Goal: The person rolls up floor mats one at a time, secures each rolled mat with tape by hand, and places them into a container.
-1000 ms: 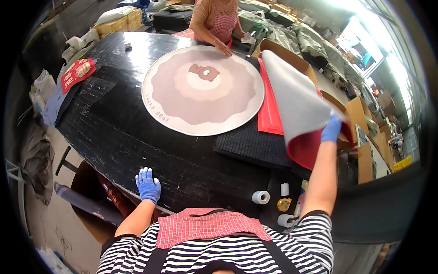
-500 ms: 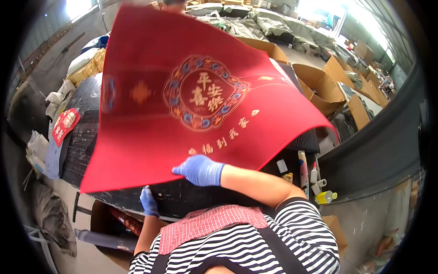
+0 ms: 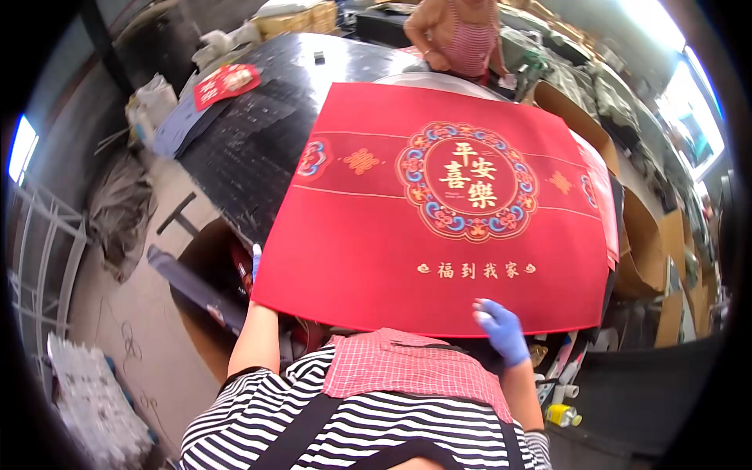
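A large red mat (image 3: pixel 352 251) lies spread across the black table, printed with gold characters and a blue-and-gold round medallion. My right hand (image 3: pixel 505 333), in a blue glove with pale fingertips, is over the mat's near edge, fingers pointing left and slightly apart. Nothing shows in its grasp. At the mat's left edge, my left hand (image 3: pixel 256 254) is mostly hidden by the mat; only a bit of blue glove shows, so its grip cannot be seen. More red sheeting (image 3: pixel 599 184) shows under the mat's right side.
On the black table (image 3: pixel 258 110) rests a red cut-out (image 3: pixel 225 84) over a grey piece. Another person (image 3: pixel 466 39) stands at the far side. Open cardboard boxes (image 3: pixel 638 251) line the right. A yellow-labelled bottle (image 3: pixel 562 415) is at lower right, a rolled dark mat (image 3: pixel 196 290) at left.
The lifted, curved mat has come down flat on the table. My right hand has moved to the right along its near edge; my view has shifted, and the other person now shows.
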{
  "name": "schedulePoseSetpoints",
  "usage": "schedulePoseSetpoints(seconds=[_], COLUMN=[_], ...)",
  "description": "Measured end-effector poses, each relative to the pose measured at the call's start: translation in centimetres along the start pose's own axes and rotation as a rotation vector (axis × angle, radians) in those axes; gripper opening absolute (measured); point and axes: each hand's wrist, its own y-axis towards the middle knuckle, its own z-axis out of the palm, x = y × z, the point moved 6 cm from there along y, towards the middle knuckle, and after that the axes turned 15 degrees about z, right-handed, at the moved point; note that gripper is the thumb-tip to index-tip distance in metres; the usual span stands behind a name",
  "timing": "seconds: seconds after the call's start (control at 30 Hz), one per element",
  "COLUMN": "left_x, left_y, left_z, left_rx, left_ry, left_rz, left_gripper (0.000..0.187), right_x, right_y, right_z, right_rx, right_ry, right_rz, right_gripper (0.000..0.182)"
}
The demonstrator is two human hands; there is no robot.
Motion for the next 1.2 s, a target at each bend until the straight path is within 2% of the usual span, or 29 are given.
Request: schedulePoseSetpoints(seconds=[0.07, 0.1, 0.2, 0.27, 0.37, 0.4, 0.47, 0.5, 0.53, 0.57, 0.6, 0.63, 0.67, 0.7, 0.73, 0.83, 0.93, 0.97, 1.0, 1.03, 1.1, 1.17, 1.2], left_x=[-0.4, -0.8, -3.4, -3.5, -4.0, -3.6, -3.5, -4.2, -3.4, -1.0, -1.1, -1.4, -2.1, -3.0, -3.3, -2.7, -1.7, -2.2, -2.6, -3.1, -3.7, -3.7, -3.3], left_y=[-0.3, -0.2, -0.2, 0.1, -0.7, -0.2, -2.9, -2.8, -1.3, -2.5, -2.1, -2.2, -1.7, -1.3, -1.1, -0.9, -1.9, -1.7, -1.0, -0.7, -0.2, 0.0, 0.2], left_z=[0.0, -0.7, -6.5, -8.5, -10.6, -10.4, -5.1, -4.5, -5.9, -2.1, -3.6, -5.4, -7.5, -8.6, -9.2, -8.7, -6.5, -7.0, -7.7, -7.9, -8.8, -9.2, -8.9], left_rx=[0.0, -0.017, -0.251, -0.025, -0.391, 0.083, -0.264, -0.211, 0.014, 0.008, -0.041, -0.15, -0.04, 0.0, -0.021, -0.004, -0.1, -0.098, -0.098, -0.102, -0.182, -0.203, -0.201], left_ry=[-0.012, 0.006, 0.399, 0.227, 0.207, 0.102, 0.361, 0.732, 0.771, 0.238, 0.233, 0.229, 0.312, 0.377, 0.394, 0.402, 0.377, 0.425, 0.47, 0.512, 0.638, 0.682, 0.682], left_rz=[-0.012, -0.011, 0.038, 0.047, 0.073, -0.039, 0.072, 0.239, 0.164, -0.052, -0.081, -0.112, -0.109, -0.119, -0.105, -0.148, -0.18, -0.187, -0.176, -0.165, -0.161, -0.187, -0.197], left_gripper=[0.079, 0.081, 0.088, 0.083, 0.077, 0.074, 0.059, 0.056, 0.063, 0.068, 0.069, 0.068, 0.066, 0.064, 0.063, 0.061, 0.059, 0.058, 0.057, 0.056, 0.053, 0.052, 0.051], right_x=[-1.4, -2.9, -7.6, -13.1, -14.2, -14.0, -12.0, -12.2, -14.7, -16.8, -18.2, -21.6, -19.0, -20.2, -20.8, -21.1, -21.7, -21.4, -23.6, -22.8, -19.6, -16.6, -16.9], right_y=[-1.4, -1.9, -2.7, -2.1, -2.1, -2.6, -3.0, -3.6, -3.2, -2.4, -2.3, -1.1, -2.2, -2.3, -2.2, -2.4, -1.4, -1.1, -0.2, 0.8, -0.3, -0.5, 1.3], right_z=[-4.3, -6.0, -11.0, -14.9, -16.7, -16.9, -15.8, -16.1, -17.1, -18.1, -18.5, -19.4, -18.8, -18.8, -18.6, -18.0, -17.6, -17.3, -17.9, -17.3, -16.0, -15.8, -16.3], right_rx=[-0.163, -0.189, -0.34, -0.323, -0.445, -0.522, -0.533, -0.499, -0.458, -0.541, -0.384, -0.354, -0.65, -0.749, -0.806, -0.796, -0.709, -0.561, -0.54, -0.517, -0.63, -0.512, -0.168], right_ry=[-0.008, 0.2, 0.317, 0.351, 0.337, 0.33, 0.461, 0.463, 0.543, 0.62, 0.929, 0.978, 0.651, 0.553, 0.591, 0.719, 0.802, 0.959, 1.028, 1.092, 1.389, 1.545, 1.513], right_rz=[0.015, 0.062, 0.17, 0.221, 0.325, 0.364, 0.316, 0.242, 0.154, 0.264, 0.025, 0.045, 0.328, 0.404, 0.432, 0.471, 0.454, 0.39, 0.415, 0.442, 0.466, 0.37, 0.163], right_gripper=[0.032, 0.032, 0.032, 0.034, 0.036, 0.037, 0.034, 0.035, 0.035, 0.034, 0.031, 0.031, 0.033, 0.033, 0.032, 0.027, 0.018, 0.014, 0.014, 0.015, 0.017, 0.025, 0.037])
